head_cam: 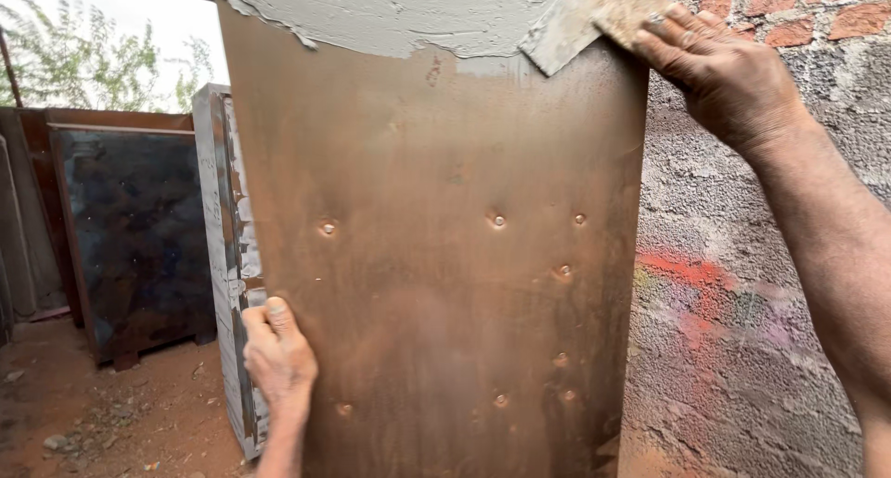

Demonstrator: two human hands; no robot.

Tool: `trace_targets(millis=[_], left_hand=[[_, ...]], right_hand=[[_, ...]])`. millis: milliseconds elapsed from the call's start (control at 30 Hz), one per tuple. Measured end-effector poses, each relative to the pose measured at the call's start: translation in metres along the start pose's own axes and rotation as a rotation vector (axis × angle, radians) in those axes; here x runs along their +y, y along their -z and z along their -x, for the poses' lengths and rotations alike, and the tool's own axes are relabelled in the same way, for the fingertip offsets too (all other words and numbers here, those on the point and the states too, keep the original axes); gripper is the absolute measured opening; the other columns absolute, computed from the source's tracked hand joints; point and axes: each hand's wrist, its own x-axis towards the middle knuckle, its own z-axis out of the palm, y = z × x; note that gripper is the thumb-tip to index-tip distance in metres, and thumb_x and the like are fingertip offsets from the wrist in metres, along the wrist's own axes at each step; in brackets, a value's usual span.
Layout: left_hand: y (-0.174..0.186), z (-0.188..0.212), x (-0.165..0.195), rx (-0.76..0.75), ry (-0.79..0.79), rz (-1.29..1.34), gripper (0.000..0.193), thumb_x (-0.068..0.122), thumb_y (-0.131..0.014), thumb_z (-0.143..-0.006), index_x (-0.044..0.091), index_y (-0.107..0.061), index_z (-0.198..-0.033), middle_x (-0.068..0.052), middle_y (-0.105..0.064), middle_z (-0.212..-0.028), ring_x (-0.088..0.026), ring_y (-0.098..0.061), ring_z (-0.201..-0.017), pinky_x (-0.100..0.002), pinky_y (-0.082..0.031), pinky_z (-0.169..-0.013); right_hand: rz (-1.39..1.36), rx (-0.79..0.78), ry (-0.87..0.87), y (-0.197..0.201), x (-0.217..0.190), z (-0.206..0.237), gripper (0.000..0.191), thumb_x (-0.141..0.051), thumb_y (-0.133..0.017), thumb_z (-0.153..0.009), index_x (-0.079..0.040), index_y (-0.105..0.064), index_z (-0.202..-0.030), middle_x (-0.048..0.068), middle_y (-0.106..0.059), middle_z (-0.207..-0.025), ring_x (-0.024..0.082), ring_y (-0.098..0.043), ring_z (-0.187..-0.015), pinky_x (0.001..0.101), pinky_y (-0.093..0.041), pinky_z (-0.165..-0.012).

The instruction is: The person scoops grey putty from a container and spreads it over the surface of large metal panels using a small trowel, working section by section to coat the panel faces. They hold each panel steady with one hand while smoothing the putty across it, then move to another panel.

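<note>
A tall rusty brown metal cabinet (pixel 445 255) stands upright in front of me, its face dotted with small dents and weld spots. Grey putty (pixel 399 9) covers the top strip of that face. My right hand (pixel 719 70) is at the upper right corner, shut on a flat putty-smeared scraper (pixel 585 19) whose blade lies against the sheet. My left hand (pixel 277 357) grips the cabinet's left edge low down, thumb on the front face.
A rough grey plastered wall (pixel 742 283) with red paint smudges and bare bricks (pixel 807 14) above stands close on the right. Behind on the left are a grey-sided cabinet (pixel 223 255) and a dark metal cabinet (pixel 130 237) on red dirt ground (pixel 111 413).
</note>
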Motion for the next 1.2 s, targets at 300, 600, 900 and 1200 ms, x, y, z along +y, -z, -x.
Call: trace_targets(millis=[300,600,900,1200], left_hand=[[0.003,-0.001,-0.001,0.0,0.005,0.007,0.061,0.058,-0.035,-0.11,0.0,-0.054,-0.101,-0.028,-0.062,-0.08,-0.05,-0.059,-0.077,-0.057,-0.043,-0.069],[0.007,-0.001,0.011,0.059,-0.018,0.1,0.072,0.063,-0.031,-0.11,0.0,-0.061,-0.094,-0.022,-0.062,-0.075,-0.039,-0.06,-0.072,-0.052,-0.045,-0.067],[0.006,-0.001,0.004,0.036,-0.03,0.135,0.06,0.052,-0.037,-0.111,-0.001,-0.059,-0.093,-0.027,-0.06,-0.077,-0.046,-0.057,-0.071,-0.055,-0.043,-0.067],[0.007,0.001,0.004,0.023,0.033,0.103,0.06,0.054,-0.039,-0.107,0.001,-0.057,-0.087,-0.029,-0.062,-0.078,-0.052,-0.057,-0.076,-0.059,-0.041,-0.068]], right_hand=[[-0.104,0.166,-0.007,-0.003,0.01,0.019,0.039,0.0,-0.055,-0.111,-0.018,-0.063,-0.145,0.011,-0.069,-0.135,0.028,-0.064,-0.131,0.037,-0.06,-0.101],[-0.062,0.128,-0.074,0.009,-0.008,0.048,0.021,-0.005,-0.053,-0.12,-0.005,-0.072,-0.13,0.019,-0.071,-0.127,0.033,-0.068,-0.12,0.0413,-0.06,-0.095],[0.031,-0.021,-0.281,0.119,-0.094,0.094,0.048,0.011,-0.047,-0.096,-0.006,-0.068,-0.136,0.019,-0.072,-0.121,0.03,-0.075,-0.106,0.0381,-0.065,-0.084],[-1.889,0.622,-1.23,0.172,-0.24,0.115,0.023,0.002,-0.076,-0.106,-0.012,-0.067,-0.121,0.006,-0.07,-0.102,0.014,-0.066,-0.084,0.0261,-0.058,-0.068]])
